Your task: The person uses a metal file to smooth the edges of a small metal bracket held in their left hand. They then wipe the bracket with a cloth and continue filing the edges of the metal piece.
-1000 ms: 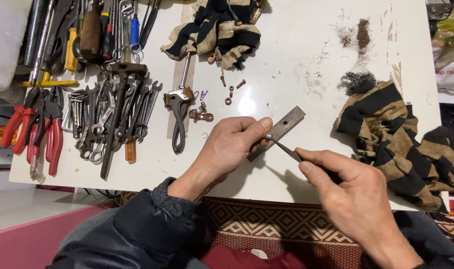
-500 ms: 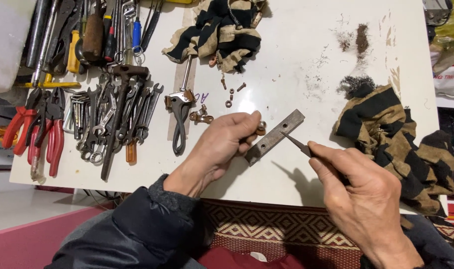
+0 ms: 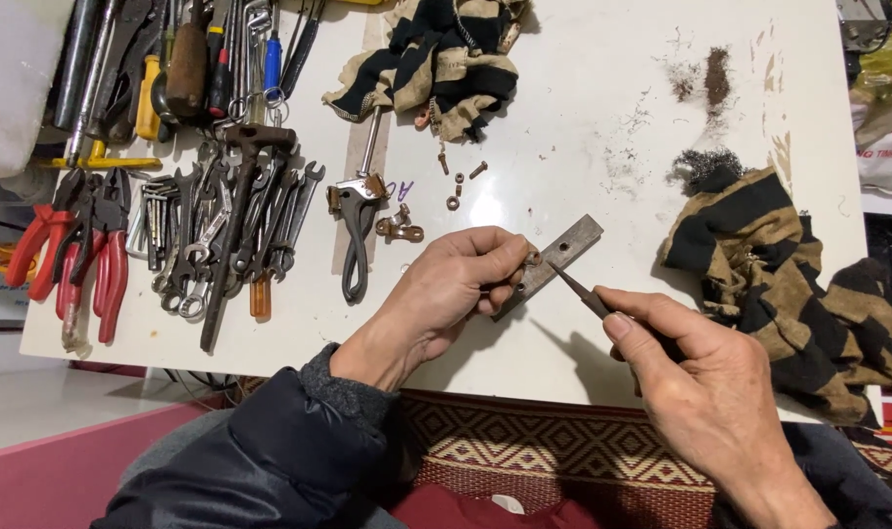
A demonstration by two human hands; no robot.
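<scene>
left hand [image 3: 456, 289] pinches the near end of a flat metal bar [image 3: 555, 261] against the white table [image 3: 583, 127], fingers curled over it, thumb underneath. the bar has small holes along it and lies diagonally, far end pointing up-right, bare and rusty-grey. right hand [image 3: 700, 392] is closed around a thin pointed tool [image 3: 575, 287], thumb on top; handle hidden in the palm, can't tell what kind of tool. its tip touches the bar's surface just beside the left fingertips.

around it: striped black-and-tan rag [image 3: 789, 284] right of the bar, near the table edge, with a wad of steel wool [image 3: 705, 165] at its top corner. second striped rag [image 3: 446, 59] at the far side. loose rusty screws and nuts [image 3: 460, 181] between that rag and the left hand. a rusty adjustable clamp-like tool [image 3: 358, 211] lies left of the hand. further left a pile of wrenches [image 3: 230, 235], red-handled pliers [image 3: 73, 255], screwdrivers [image 3: 196, 59] at top left. brown rust dust [image 3: 715, 73] top right.
</scene>
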